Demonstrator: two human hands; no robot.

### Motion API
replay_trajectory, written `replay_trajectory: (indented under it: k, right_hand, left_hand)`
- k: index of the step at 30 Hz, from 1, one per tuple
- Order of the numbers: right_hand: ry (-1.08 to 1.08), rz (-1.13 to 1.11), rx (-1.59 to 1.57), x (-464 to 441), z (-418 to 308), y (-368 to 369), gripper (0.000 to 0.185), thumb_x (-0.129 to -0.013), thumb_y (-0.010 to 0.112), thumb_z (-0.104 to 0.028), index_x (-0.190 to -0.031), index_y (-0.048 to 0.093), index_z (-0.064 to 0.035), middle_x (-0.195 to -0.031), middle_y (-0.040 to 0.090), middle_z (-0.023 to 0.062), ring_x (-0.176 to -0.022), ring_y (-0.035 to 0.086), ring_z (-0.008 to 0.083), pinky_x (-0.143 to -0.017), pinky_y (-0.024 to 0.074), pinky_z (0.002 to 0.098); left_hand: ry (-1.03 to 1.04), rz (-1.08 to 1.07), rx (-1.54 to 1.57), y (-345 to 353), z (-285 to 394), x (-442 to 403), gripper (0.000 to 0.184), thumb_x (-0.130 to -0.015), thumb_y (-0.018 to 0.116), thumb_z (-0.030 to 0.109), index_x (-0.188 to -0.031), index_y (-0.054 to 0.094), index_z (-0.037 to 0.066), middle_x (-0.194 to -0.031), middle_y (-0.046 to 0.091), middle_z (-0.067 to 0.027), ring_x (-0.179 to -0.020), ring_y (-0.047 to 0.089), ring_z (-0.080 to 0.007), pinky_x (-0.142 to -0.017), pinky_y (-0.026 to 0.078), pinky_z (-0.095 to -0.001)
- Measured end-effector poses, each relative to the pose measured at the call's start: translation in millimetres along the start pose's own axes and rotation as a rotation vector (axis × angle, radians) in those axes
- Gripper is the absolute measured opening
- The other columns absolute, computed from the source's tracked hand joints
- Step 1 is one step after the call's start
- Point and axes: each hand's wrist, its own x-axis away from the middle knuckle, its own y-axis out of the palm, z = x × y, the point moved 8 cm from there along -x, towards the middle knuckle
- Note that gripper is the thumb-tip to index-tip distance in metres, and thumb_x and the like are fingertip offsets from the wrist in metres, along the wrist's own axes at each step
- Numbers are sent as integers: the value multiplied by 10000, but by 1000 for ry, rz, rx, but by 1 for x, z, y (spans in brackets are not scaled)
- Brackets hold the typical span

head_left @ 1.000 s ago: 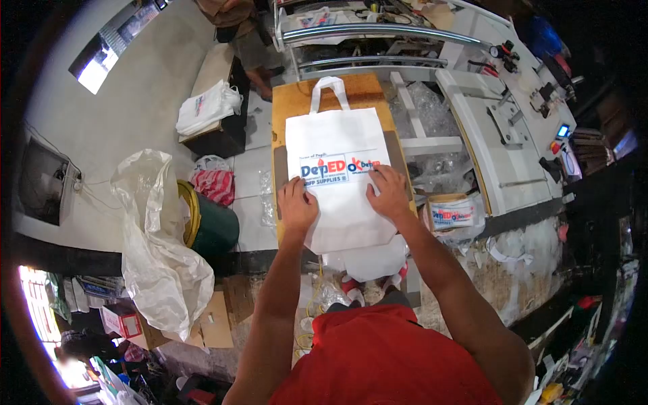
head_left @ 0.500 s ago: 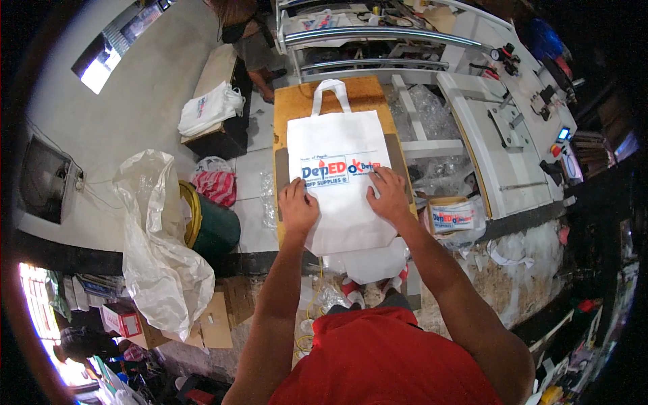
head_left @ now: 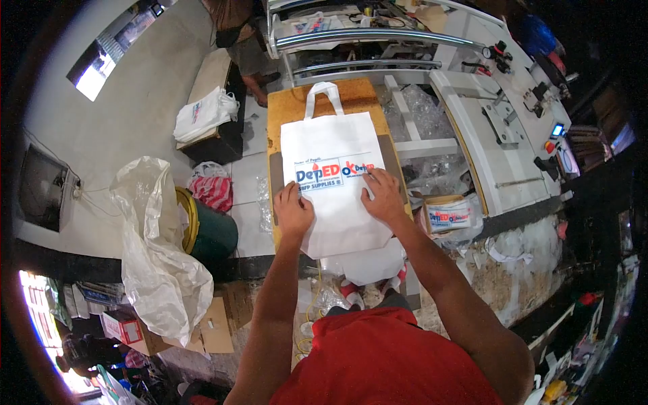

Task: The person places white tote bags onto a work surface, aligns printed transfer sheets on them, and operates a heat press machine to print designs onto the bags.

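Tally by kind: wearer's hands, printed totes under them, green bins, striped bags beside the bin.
Bare left hand, right hand: 2
White printed fabric tote bag: 1
Dark green plastic bin, yellow rim: 1
Red and white striped plastic bag: 1
Total: 5

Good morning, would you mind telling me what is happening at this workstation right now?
A person in a red top has both hands on a white tote bag, which lies printed side up on a board, its handles pointing away. The left hand rests at the bag's left edge and the right hand near its right edge. More white bags lie piled on a bench to the left, and another person stands beyond.
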Motion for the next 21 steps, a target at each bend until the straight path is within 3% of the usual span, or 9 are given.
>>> replay_trajectory:
  k: [8, 14, 20, 21]
  right_hand:
    - [-29, 30, 4, 1, -3, -3, 413, -829, 642, -205, -1206, 647, -37, -1294, 559, 135, -1278, 475, 303, -1040, 350, 502]
    - [2, -12, -6, 0, -1, -2, 428, -829, 647, -207, -1222, 641, -36, -1311, 554, 143, -1287, 470, 307, -1057, 338, 498]
    - [71, 92, -110, -5, 15, -17, 493, -828, 672, -198, -1286, 583, -39, -1313, 562, 171, -1245, 509, 348, -1037, 391, 487]
    - [68, 154, -109, -7, 20, -35, 480, -828, 676, -180, -1276, 581, -38, -1288, 577, 180, -1217, 527, 365, -1025, 410, 480]
  left_hand:
    - [-15, -17, -4, 5, -5, 2, 422, -783, 593, 91, -1191, 649, 1, -1287, 597, -140, -1193, 508, -350, -1041, 406, -472]
    - [15, 16, 10, 1, -2, 1, 406, -781, 597, 83, -1172, 640, -15, -1256, 602, -174, -1159, 535, -366, -1036, 415, -460]
    - [-70, 102, 177, -2, -27, 1, 386, -812, 573, 55, -1189, 627, -12, -1221, 608, -185, -1117, 568, -341, -993, 451, -437]
    - [-197, 91, 394, 1, -45, 3, 373, -822, 551, 23, -1186, 624, -15, -1189, 614, -184, -1076, 591, -310, -956, 471, -404]
